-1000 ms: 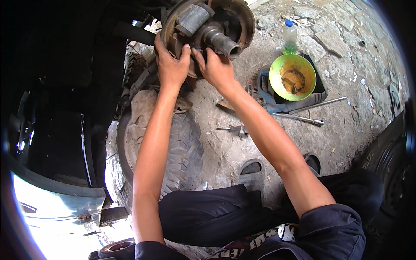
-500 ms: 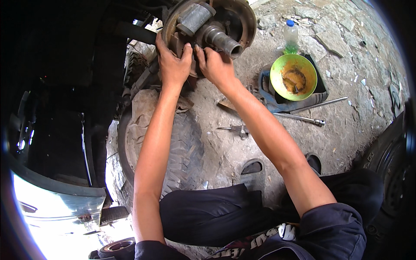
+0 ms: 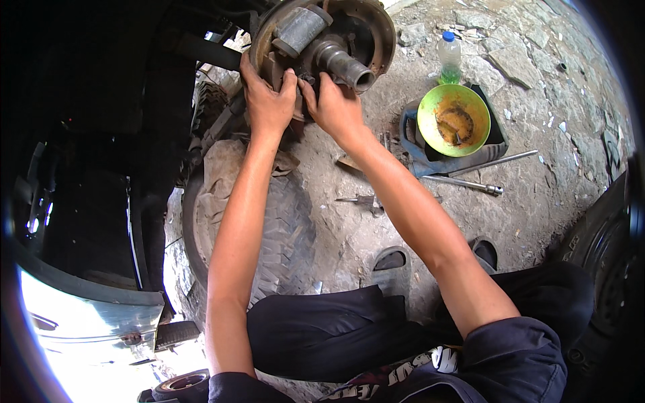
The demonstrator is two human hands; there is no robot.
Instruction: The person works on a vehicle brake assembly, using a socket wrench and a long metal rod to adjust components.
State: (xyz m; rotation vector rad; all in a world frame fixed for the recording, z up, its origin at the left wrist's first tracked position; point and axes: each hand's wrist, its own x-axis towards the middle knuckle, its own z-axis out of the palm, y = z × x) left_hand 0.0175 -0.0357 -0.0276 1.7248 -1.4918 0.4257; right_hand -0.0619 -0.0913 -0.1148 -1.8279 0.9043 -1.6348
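One brake assembly [image 3: 329,55] left of one green bowl [image 3: 480,117], two hands on it! Left hand [image 3: 269,109] clamped round its near edge; right hand's [image 3: 338,111] grip's hidden, can't tell. One bottle [image 3: 449,59] behind the bowl.

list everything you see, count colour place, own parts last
round metal hub assembly with hollow spindle: 1, rusty brown-grey, top centre
plastic bottle: 1, clear, blue cap, green liquid, upper right
boxy container: 1, blue and black, right of centre
round bowl: 1, yellow-green, on container
long metal bars: 2, silver, beside container
small metal tool: 1, grey, ground, centre
treaded tyre: 1, dark grey, beside left forearm
wheel: 1, black, right edge
stone slabs: several, grey, upper right
sandals: 2, dark grey, lower centre
trousers: 1 pair, black, bottom
left grip: 1, bare, at assembly
right grip: 1, bare, below spindle
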